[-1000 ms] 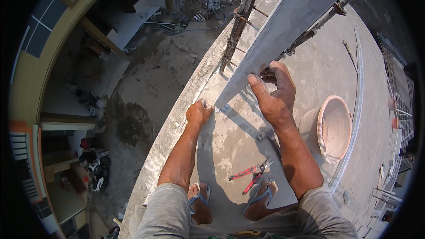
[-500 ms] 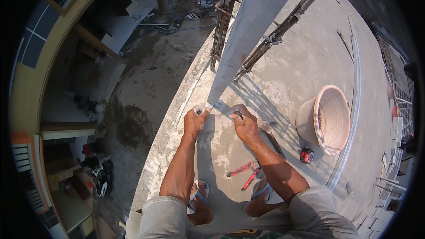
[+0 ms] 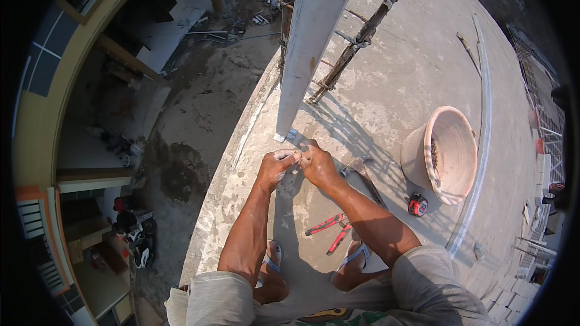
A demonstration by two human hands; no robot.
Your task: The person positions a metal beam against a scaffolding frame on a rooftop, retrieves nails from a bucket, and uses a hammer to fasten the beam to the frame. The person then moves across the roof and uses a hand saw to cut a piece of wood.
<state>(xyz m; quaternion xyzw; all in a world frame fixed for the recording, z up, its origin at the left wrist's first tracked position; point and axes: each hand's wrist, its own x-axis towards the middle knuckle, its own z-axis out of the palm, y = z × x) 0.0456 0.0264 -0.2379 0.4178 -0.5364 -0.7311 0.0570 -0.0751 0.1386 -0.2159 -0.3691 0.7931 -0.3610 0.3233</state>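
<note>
Where the sunlit concrete slab (image 3: 393,78) ends along its left edge, a yard (image 3: 193,115) lies below, with buildings across it. Near that edge stands the foot of one grey post (image 3: 314,33), with two rough uprights (image 3: 366,35) behind it. Two hands meet just below the foot, apart from it: the left hand (image 3: 278,166) and right hand (image 3: 318,166) touch at the fingertips. Each grip is narrow and pinched; I cannot tell whether anything small sits between the fingers. To the right lie one hammer (image 3: 371,188), one red-handled cutter (image 3: 326,224) and one tape measure (image 3: 417,204). Toward the slab's right edge are one bucket (image 3: 415,156) and one long pale strip (image 3: 485,115).
</note>
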